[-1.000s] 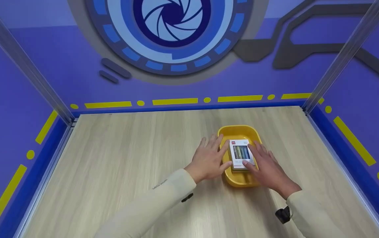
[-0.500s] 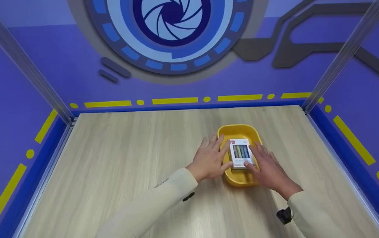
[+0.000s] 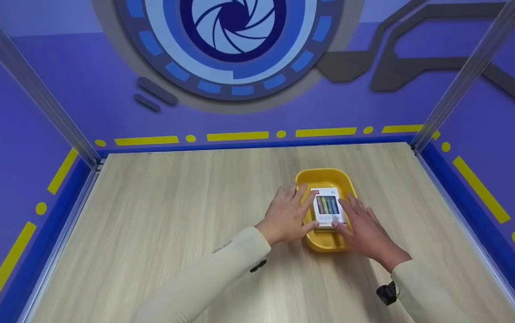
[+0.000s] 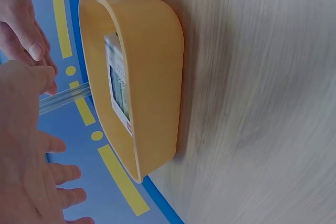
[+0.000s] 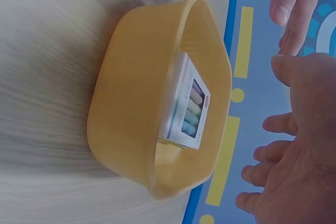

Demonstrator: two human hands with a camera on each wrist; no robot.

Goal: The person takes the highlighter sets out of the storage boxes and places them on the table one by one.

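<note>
Box lay in tub. We saw left hand, right hand above, spread wide, holding nothing. Reaching or releasing, we couldn't tell; lifting called for closing round box.

Small print on the white box, apparently illegible from above.

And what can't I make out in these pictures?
- Head view: the finest print on the box, too small to read.
- Head view: whatever lies under the box, hidden by the box itself.
- Left wrist view: the box's lower part, behind the near wall of the yellow tub.
- Right wrist view: part of the left hand, cut off by the top edge.
</note>
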